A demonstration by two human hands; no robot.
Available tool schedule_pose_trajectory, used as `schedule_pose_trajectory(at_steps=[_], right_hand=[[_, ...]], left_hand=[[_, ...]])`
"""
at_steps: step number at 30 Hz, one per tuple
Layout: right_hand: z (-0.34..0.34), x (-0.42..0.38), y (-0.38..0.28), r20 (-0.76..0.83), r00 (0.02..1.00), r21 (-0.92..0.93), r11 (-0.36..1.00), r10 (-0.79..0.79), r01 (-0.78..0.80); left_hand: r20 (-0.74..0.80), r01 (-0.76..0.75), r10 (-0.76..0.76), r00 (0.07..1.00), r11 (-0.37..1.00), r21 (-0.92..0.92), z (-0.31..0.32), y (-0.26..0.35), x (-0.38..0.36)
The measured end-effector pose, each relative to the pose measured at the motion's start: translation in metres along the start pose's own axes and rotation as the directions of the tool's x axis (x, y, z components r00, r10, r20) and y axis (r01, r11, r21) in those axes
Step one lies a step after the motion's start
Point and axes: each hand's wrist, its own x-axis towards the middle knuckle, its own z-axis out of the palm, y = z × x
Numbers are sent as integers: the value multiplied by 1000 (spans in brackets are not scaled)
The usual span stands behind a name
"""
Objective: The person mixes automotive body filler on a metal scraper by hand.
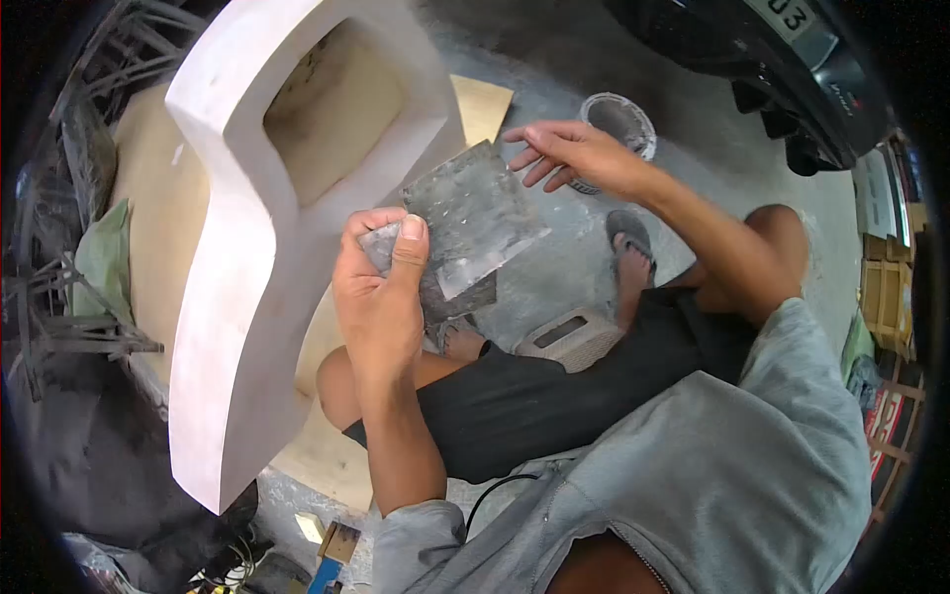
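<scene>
My left hand (381, 282) grips a flat, squarish grey sheet (473, 213), smeared and speckled with white, its lower edge paler. The thumb presses on a smaller grey piece (380, 244) at the sheet's left corner. Below the sheet a darker flat piece (465, 300) partly shows. Just off the sheet's upper right corner, my right hand (569, 153) has its fingers apart and holds nothing. Left of my hands stands a large, curved white form (233, 247) with a rounded opening. A bucket (621, 117) with a crusted rim is partly hidden behind my right hand.
A perforated plastic stool (572, 339) is by my legs on the grey floor (564, 247). A pale board (148, 228) lies behind the white form. Dark vehicle bodywork (762, 69) fills the upper right; dark bars (74, 337) and black sheeting (89, 455) crowd the left.
</scene>
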Motion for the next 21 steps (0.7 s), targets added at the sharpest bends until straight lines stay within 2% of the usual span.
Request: schedule_pose_trajectory(at_steps=[1,2,3,4,5,7,8,9,11,12,13,15,16,17,19,21], right_hand=[[-4,-16,-15,56,998,59,998,-15,11],[-2,-28,-20,47,999,61,998,-14,11],[3,-37,-22,98,994,-36,998,-56,60],[6,-42,-22,158,983,-127,985,-98,118],[8,-39,-13,168,980,-117,985,-109,129],[11,-27,11,252,934,-211,927,-254,309],[11,-25,12,200,910,-152,906,-363,394],[4,-26,6,222,903,-123,908,-368,400],[-26,-22,-7,-29,995,-291,953,-97,84],[-45,-11,-1,-122,983,-187,976,-138,114],[-59,0,7,-219,962,-75,986,-162,149],[-63,12,3,-342,923,251,928,-179,273],[-62,18,3,-313,929,280,915,-198,289],[-64,21,4,-283,942,246,936,-181,253],[-55,24,-4,-252,949,219,944,-189,246],[-28,17,5,-189,963,53,978,-190,203]], left_hand=[[26,14,-15,1000,999,31,5,-1,2],[49,30,-33,998,997,66,10,-3,4],[51,31,-35,998,997,69,15,-7,4],[83,15,-28,996,989,146,19,-11,5],[111,-5,-21,994,974,228,21,-17,6],[114,-16,-9,993,976,218,19,-35,7],[122,-18,-6,993,981,193,18,-38,5],[97,-8,-13,995,976,218,17,-37,5],[-190,-39,62,980,991,125,14,-31,11],[-320,13,-15,947,1000,-6,9,-22,12],[-357,6,9,934,999,40,0,-22,14],[-447,-130,86,891,989,-70,-25,-28,17],[-434,-149,81,897,981,-126,-30,-29,13],[-451,-164,104,886,982,-96,-31,-31,9],[-460,-99,60,886,993,-62,-30,-25,8],[-473,-57,10,881,995,-85,-13,-23,2]])
